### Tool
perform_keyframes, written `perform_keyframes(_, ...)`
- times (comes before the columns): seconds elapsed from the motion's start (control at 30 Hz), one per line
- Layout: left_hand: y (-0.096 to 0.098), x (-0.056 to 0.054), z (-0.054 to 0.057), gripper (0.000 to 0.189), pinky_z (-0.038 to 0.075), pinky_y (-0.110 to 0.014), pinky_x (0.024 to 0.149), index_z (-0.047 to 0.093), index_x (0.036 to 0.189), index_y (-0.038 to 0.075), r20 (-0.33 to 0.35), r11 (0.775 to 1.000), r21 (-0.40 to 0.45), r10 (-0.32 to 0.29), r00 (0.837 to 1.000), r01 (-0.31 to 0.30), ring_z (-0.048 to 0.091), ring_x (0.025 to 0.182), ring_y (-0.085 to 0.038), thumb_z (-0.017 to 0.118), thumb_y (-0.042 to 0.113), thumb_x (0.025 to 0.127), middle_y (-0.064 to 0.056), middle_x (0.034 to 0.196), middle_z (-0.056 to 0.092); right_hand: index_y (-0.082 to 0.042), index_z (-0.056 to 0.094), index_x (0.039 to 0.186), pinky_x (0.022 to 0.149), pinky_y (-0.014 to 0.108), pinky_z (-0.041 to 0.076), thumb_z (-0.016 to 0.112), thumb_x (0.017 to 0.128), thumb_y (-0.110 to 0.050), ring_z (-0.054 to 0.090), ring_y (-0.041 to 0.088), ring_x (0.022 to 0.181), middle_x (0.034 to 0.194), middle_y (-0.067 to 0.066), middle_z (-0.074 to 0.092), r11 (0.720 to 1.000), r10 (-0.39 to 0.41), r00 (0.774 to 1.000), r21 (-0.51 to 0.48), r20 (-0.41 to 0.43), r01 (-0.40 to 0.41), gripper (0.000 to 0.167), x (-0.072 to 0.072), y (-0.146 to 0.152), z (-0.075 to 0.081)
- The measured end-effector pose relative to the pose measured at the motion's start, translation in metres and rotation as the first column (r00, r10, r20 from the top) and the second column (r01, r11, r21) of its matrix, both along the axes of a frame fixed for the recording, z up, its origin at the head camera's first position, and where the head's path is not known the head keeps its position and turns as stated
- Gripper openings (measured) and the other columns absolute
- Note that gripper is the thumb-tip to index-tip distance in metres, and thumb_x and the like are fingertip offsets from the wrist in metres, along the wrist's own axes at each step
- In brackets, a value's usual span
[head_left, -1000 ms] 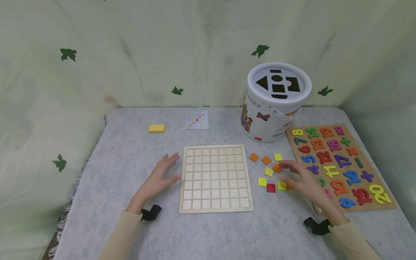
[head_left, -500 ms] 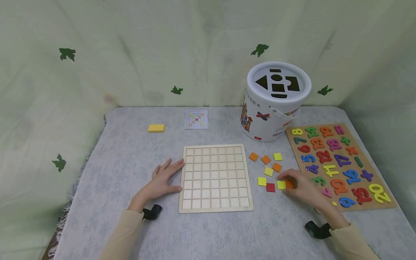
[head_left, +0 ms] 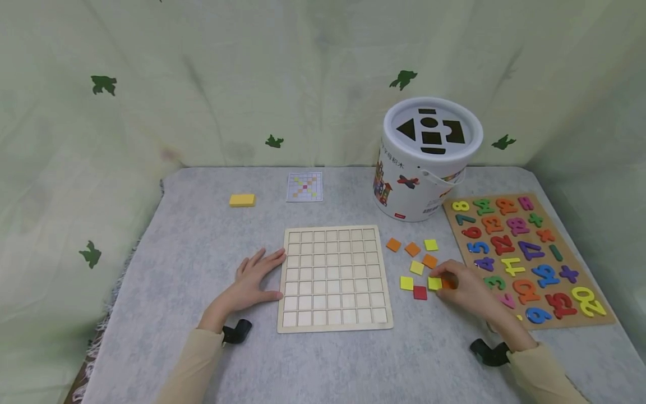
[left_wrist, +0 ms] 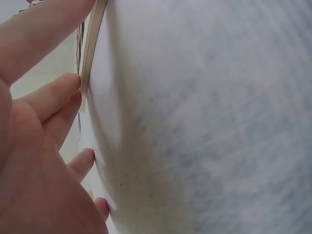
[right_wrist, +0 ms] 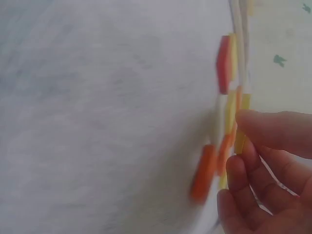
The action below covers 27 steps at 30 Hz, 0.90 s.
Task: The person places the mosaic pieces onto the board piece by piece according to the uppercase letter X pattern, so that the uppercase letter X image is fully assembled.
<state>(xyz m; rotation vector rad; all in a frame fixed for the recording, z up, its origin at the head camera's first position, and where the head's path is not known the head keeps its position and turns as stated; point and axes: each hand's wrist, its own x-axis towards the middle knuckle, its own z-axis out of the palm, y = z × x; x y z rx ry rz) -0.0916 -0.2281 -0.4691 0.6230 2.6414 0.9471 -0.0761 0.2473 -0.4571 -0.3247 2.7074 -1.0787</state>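
A square wooden grid board (head_left: 334, 329) lies at the middle of the table. My left hand (head_left: 250, 285) touches its left edge with fingers spread; in the left wrist view the fingertips (left_wrist: 73, 85) meet the board's side. To the right of the board, my right hand (head_left: 466, 289) pinches a yellow square tile (head_left: 434, 283) between thumb and fingers. The right wrist view shows this tile (right_wrist: 245, 105) raised off the cloth. An orange tile (head_left: 448, 280) lies partly hidden under that hand. Near it are a red tile (head_left: 420, 292) and several loose orange and yellow tiles (head_left: 406, 283).
A pattern card (head_left: 304, 187) and a yellow block (head_left: 242, 200) lie behind the board. At the back right stands a white bucket (head_left: 409, 191) with a shape-cutout lid. A board of coloured numbers (head_left: 542, 292) lies at the right, close to my right forearm.
My right hand has come down over the tiles, taken a yellow one and lifted it slightly. My left hand has moved right against the board's edge and stayed there.
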Motion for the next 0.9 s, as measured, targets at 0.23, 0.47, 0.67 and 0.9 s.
perform_keyframes(0.23, -0.001, 0.000, 0.001, 0.087, -0.006, -0.061, 0.106, 0.030, 0.151, 0.011, 0.028, 1.000, -0.017, -0.009, 1.000, 0.009, -0.001, 0.143, -0.038, 0.076, 0.034, 0.081, -0.004, 0.158, 0.021, -0.005, 0.065, 0.102, 0.084, 0.047, 0.050, 0.075, 0.077, 0.003, 0.058, 0.027, 0.096, 0.101, 0.004, 0.062, 1.000, 0.018, 0.999, -0.004, -0.050, -0.018, 0.028, -0.014, -0.032, 0.014)
perform_keyframes(0.47, 0.000, -0.001, 0.000, 0.087, -0.006, -0.062, 0.106, 0.030, 0.151, 0.012, 0.023, 0.999, -0.043, -0.012, 1.000, 0.013, -0.001, 0.142, -0.039, 0.075, 0.037, 0.081, -0.005, 0.157, 0.021, -0.007, 0.066, 0.101, 0.086, 0.043, 0.050, 0.076, 0.076, 0.005, 0.058, 0.022, 0.095, 0.100, 0.001, 0.061, 0.976, 0.167, 0.977, -0.119, -0.133, -0.183, 0.030, -0.039, -0.093, 0.024)
perform_keyframes(0.67, 0.001, 0.000, 0.003, 0.087, -0.002, -0.062, 0.107, 0.032, 0.150, 0.011, 0.003, 0.996, -0.085, -0.002, 1.000, 0.003, 0.004, 0.142, -0.040, 0.076, 0.038, 0.080, -0.005, 0.157, 0.023, -0.007, 0.066, 0.104, 0.088, 0.037, 0.049, 0.075, 0.079, 0.002, 0.058, 0.018, 0.097, 0.103, 0.001, 0.062, 0.939, 0.263, 0.957, -0.194, -0.123, -0.283, 0.028, -0.062, -0.146, 0.021)
perform_keyframes(0.9, 0.002, 0.002, 0.004, 0.087, -0.001, -0.063, 0.106, 0.032, 0.151, 0.013, 0.009, 0.994, -0.104, 0.014, 1.000, -0.013, 0.004, 0.142, -0.039, 0.076, 0.039, 0.080, -0.003, 0.157, 0.024, -0.006, 0.066, 0.104, 0.088, 0.028, 0.048, 0.074, 0.081, 0.001, 0.058, 0.018, 0.097, 0.102, 0.002, 0.062, 0.925, 0.338, 0.935, -0.144, -0.105, -0.351, 0.025, -0.089, -0.196, 0.013)
